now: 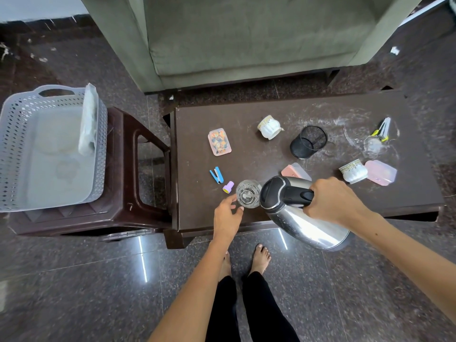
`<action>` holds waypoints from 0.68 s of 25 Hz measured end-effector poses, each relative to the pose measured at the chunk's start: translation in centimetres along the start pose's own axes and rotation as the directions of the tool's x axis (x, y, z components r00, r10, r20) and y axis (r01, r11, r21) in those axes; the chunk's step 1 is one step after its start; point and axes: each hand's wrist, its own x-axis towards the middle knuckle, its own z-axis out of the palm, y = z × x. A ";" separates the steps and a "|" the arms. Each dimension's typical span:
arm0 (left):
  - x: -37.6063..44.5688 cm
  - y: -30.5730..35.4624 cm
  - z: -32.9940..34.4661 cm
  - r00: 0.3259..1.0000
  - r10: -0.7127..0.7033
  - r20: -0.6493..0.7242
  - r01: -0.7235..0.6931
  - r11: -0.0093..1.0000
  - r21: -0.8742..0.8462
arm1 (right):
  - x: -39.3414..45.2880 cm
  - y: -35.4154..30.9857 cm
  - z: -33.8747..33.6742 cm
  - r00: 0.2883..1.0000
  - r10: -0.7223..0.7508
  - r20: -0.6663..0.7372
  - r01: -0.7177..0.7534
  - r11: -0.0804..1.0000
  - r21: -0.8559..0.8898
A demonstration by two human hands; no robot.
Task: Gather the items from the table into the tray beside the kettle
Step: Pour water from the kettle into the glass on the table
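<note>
My right hand grips the black handle of a steel kettle, tilted with its spout over a clear glass near the table's front edge. My left hand touches the glass at its left side, fingers partly curled around it. Spread over the dark brown table are a pink box of coloured bits, a blue stapler, a purple cap, two white cups, a black mesh holder, a pink lid, a pink box and a yellow-grey clip.
A grey perforated tray stands on a brown plastic stool left of the table, with a clear bag leaning on its right wall. A green sofa is behind the table. My bare feet are on the dark floor.
</note>
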 end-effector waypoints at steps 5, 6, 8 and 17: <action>0.0 0.1 -0.1 1.000 -0.005 0.000 0.005 1.000 -0.007 | 0.1 -0.5 -0.2 1.000 0.023 0.004 -0.023 1.000 0.005; -0.1 0.1 -0.1 1.000 -0.005 -0.001 0.005 1.000 -0.010 | 0.1 -0.6 -0.2 1.000 0.020 0.006 -0.020 1.000 0.007; -0.1 0.1 -0.1 1.000 -0.001 -0.001 0.001 1.000 -0.014 | 0.1 -0.7 -0.4 1.000 0.020 0.010 -0.021 1.000 0.010; 0.0 0.0 0.1 1.000 -0.004 -0.002 0.004 1.000 -0.008 | 0.4 -1.2 -0.6 0.999 0.024 0.034 -0.024 1.000 -0.018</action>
